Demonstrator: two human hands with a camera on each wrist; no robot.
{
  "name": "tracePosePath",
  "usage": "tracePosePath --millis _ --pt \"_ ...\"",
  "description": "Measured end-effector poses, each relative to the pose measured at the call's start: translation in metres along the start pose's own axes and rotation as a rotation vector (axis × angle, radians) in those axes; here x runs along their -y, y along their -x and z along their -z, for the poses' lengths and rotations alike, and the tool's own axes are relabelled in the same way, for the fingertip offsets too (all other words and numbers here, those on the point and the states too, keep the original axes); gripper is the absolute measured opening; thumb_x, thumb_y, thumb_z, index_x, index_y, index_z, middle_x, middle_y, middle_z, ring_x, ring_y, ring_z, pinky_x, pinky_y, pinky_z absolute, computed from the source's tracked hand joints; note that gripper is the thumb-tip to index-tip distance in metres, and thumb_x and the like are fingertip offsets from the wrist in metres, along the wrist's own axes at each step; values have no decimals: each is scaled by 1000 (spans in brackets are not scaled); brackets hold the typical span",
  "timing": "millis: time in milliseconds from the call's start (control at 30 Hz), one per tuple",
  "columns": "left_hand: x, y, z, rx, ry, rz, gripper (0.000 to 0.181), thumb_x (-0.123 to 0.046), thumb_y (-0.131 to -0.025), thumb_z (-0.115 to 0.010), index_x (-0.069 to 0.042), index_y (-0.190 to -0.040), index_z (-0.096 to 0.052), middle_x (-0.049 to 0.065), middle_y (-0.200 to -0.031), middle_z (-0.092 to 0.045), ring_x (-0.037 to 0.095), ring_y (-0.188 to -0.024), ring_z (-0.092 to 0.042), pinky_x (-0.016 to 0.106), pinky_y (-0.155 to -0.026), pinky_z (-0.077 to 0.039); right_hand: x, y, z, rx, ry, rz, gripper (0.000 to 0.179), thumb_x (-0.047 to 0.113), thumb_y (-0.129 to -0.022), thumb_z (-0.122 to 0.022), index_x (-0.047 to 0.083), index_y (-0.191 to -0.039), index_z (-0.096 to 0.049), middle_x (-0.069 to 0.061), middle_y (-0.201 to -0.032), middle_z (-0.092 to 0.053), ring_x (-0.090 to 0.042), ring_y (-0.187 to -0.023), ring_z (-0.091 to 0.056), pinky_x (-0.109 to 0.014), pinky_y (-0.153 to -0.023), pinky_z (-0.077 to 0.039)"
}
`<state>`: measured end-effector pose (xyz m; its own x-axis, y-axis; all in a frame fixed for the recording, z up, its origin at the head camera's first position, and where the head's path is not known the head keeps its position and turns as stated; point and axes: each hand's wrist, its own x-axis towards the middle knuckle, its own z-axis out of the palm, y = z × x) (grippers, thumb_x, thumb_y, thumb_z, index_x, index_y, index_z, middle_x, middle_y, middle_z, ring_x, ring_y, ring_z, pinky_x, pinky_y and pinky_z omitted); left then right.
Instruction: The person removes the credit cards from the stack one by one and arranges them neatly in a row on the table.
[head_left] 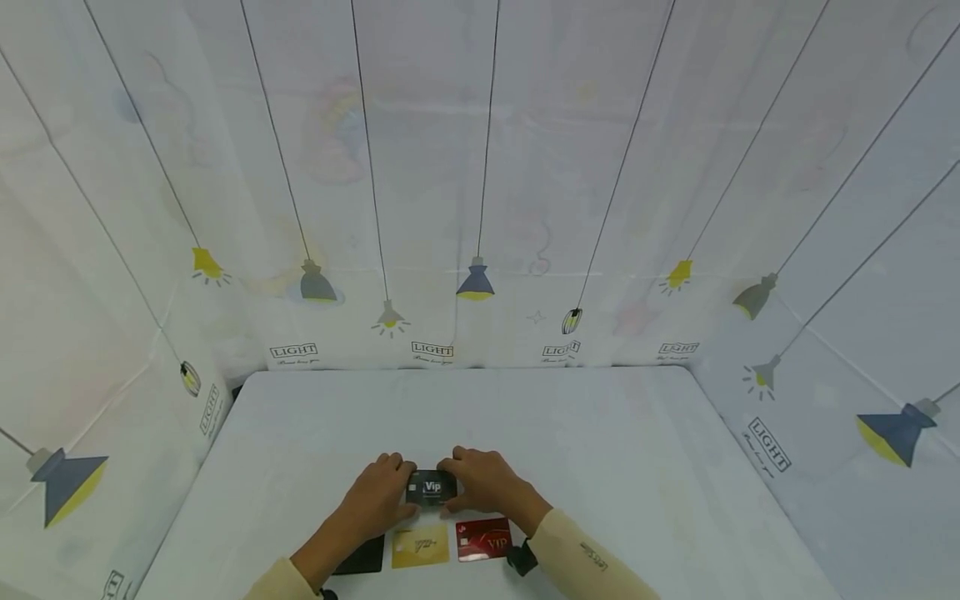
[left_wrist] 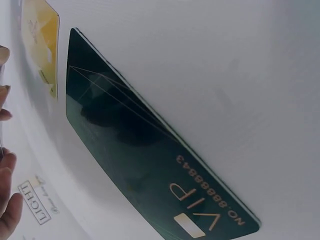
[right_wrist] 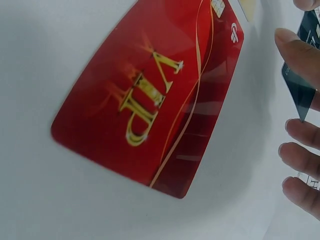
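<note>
A dark card marked "Vip" (head_left: 422, 497) is held up at its two short ends between both hands. My left hand (head_left: 375, 493) pinches its left end, and my right hand (head_left: 486, 485) pinches the right end between thumb and fingers. In the right wrist view the right hand (right_wrist: 300, 57) has its thumb on the dark card (right_wrist: 298, 90), with other fingers spread lower down. Only some fingertips show at the left edge of the left wrist view.
Nearer the body, a dark green VIP card (left_wrist: 135, 135), a yellow-gold card (head_left: 420, 547) and a red VIP card (head_left: 483, 540) lie in a row on the white table (head_left: 600, 450). Behind stands a white curtain (head_left: 540, 183) printed with hanging lamps.
</note>
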<state>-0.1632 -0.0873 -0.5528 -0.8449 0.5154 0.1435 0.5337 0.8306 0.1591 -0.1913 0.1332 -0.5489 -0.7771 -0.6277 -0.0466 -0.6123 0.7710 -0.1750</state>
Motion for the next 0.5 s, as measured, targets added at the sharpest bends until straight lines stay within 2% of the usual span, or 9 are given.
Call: tracePosePath --millis 500 --pt "-13 -4 0 -8 17 -29 62 -45 -71 -80 -10 -118 -60 4 -102 -59 17 -89 -54 33 -79 -52 -14 14 0 -21 -12 12 60 56 -69 -77 30 -121 -61 12 -93 -59 1 -75 -51 -20 -68 -48"
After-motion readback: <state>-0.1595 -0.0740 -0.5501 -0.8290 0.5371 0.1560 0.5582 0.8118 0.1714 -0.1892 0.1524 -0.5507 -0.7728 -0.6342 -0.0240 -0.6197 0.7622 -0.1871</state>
